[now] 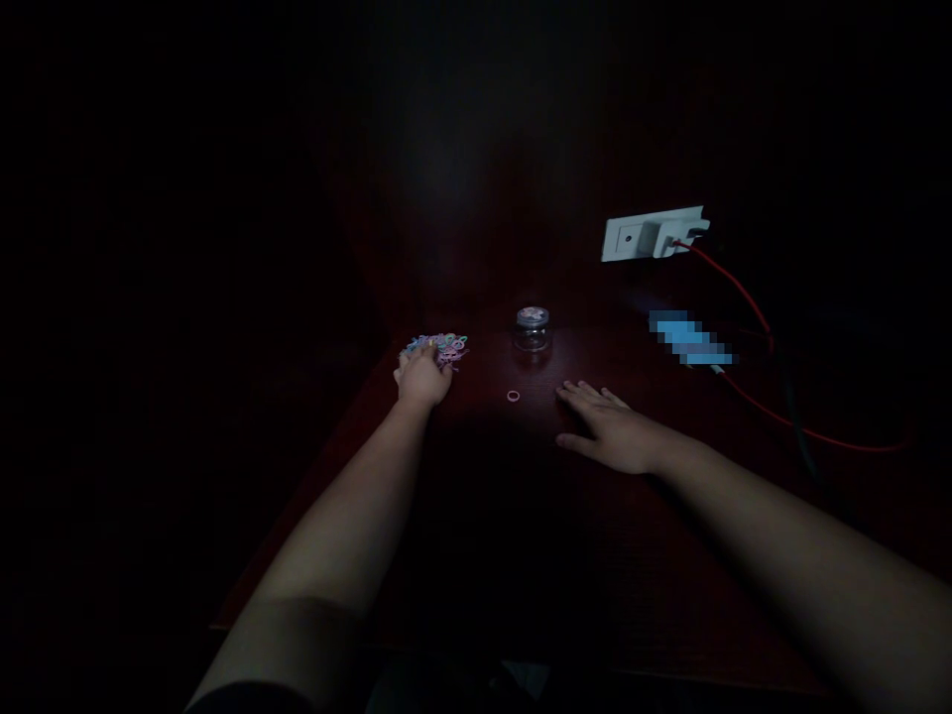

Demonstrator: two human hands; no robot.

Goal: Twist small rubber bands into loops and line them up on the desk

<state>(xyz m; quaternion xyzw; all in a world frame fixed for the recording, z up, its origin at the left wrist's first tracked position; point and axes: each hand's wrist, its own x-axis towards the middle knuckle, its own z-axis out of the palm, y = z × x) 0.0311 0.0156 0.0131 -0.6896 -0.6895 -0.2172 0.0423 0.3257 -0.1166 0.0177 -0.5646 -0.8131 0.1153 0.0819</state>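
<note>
My left hand point(423, 378) rests at the near side of a pile of small coloured hair ties point(450, 347), its fingers reaching in among them. The thumb stands apart and the fingertips are partly lost in the pile; no tie is plainly held. To the right, a single pinkish hair tie point(513, 396) lies alone on the dark red table point(491, 466). Behind it stands a clear round jar point(532, 333) with its lid on. My right hand point(610, 426) lies flat, palm down, with fingers spread and nothing in it.
A white wall socket point(625, 238) holds a charger point(664, 238) with a red cable point(733, 278). At the right, a blurred-out bright blue device point(688, 339) lies on the table, the cable by its near end. Surroundings are very dark.
</note>
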